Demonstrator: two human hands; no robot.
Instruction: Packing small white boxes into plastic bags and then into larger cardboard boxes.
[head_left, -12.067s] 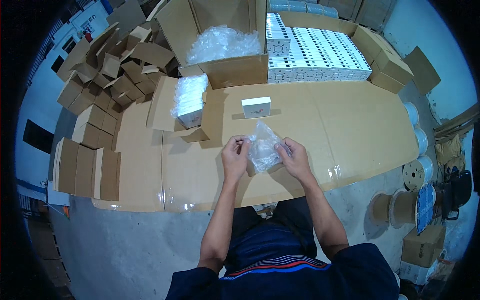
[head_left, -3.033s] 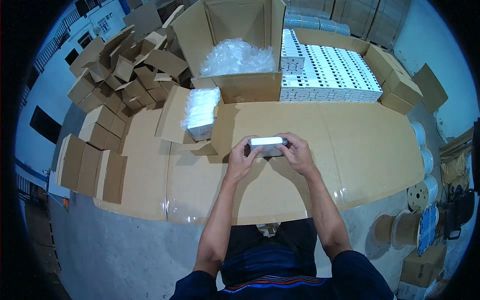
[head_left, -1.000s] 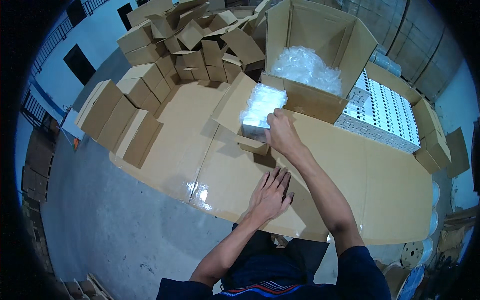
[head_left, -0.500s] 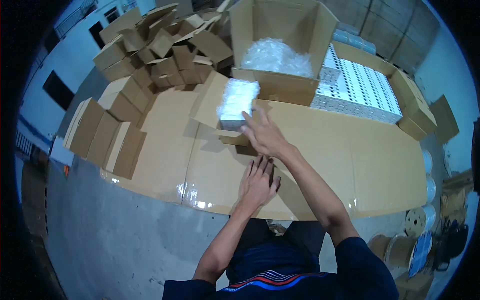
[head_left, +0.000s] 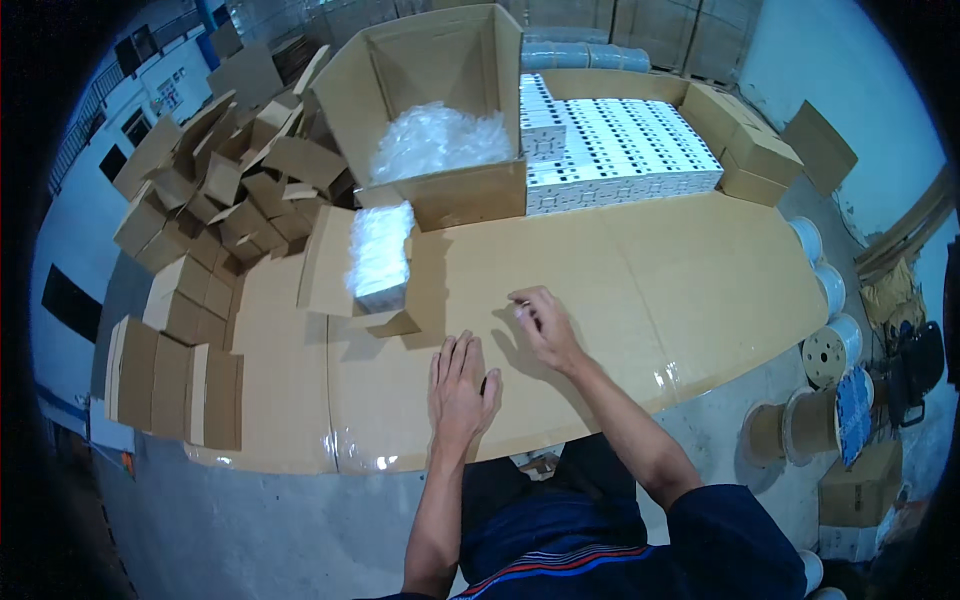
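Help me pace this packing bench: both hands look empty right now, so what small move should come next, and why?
Probably the right hand reaches to the open carton of clear bags: it hovers empty above the cardboard tabletop, and the left hand lies flat.

A: What is being counted on the worktop (head_left: 620, 270)?

B: Two hands are being seen, the left hand (head_left: 458, 388) and the right hand (head_left: 541, 325). One large open carton (head_left: 440, 120) is being counted, filled with clear plastic bags (head_left: 435, 140) too many to be numbered.

A: And smaller cartons?

B: One small open carton (head_left: 345, 265) is being counted, with one stack of bagged packs (head_left: 380, 255) in it. One wide carton (head_left: 740, 140) is being seen, holding white boxes (head_left: 620, 150) in rows too dense to be counted.

A: Beyond the worktop?

B: A heap of flat and folded brown boxes (head_left: 215, 200) is being seen, number not being made out. About five spools (head_left: 828, 350) are being counted at the right.
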